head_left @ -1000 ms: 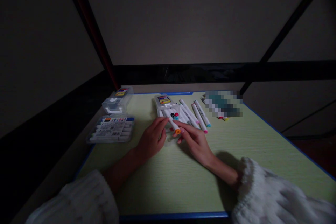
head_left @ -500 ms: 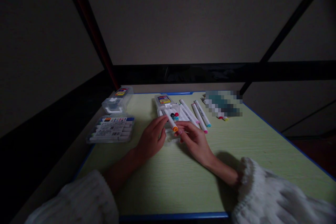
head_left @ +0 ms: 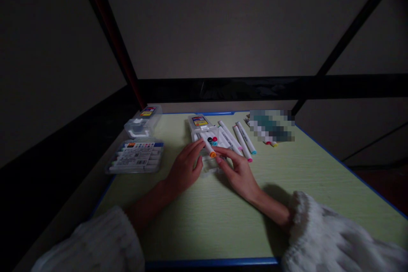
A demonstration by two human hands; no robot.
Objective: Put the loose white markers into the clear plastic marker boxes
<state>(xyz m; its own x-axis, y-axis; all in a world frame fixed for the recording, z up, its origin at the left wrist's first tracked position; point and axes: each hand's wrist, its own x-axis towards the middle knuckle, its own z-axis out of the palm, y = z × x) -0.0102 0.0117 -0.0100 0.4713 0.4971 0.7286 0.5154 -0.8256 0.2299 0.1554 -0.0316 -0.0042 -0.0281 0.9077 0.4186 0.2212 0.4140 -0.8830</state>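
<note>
The room was dim, with a bare wall and a black rail behind a pale green surface (head_left: 223, 221) edged in blue. White knitted sleeves (head_left: 321, 238) came in from the near edge, pushed back off both wrists.

At the left edge lay a full pack (head_left: 137, 157) of markers, shut, and behind it a clear box (head_left: 142, 123), which looked empty. Near the middle, towards the back, a clear case (head_left: 200, 124) lay open with its mouth facing the person. A few markers sat in it, their black, red and blue caps (head_left: 212, 140) showing. Just right of it, four or so loose markers (head_left: 244, 138) lay side by side on the surface, and the coloured tips of more showed further right, by a blurred patch.

The left hand (head_left: 185, 170) lay with its fingers loosely spread against the case's left side, steadying it and holding nothing. The right hand (head_left: 239, 172) had its grip pinched on the orange-capped end of a marker (head_left: 208, 148). That marker lay slanted at the mouth of the case, its far end among those inside and its cap end outside.

Judged from how things lay, the case was only partly filled: one marker was halfway in, and the loose ones lay untouched outside it.
</note>
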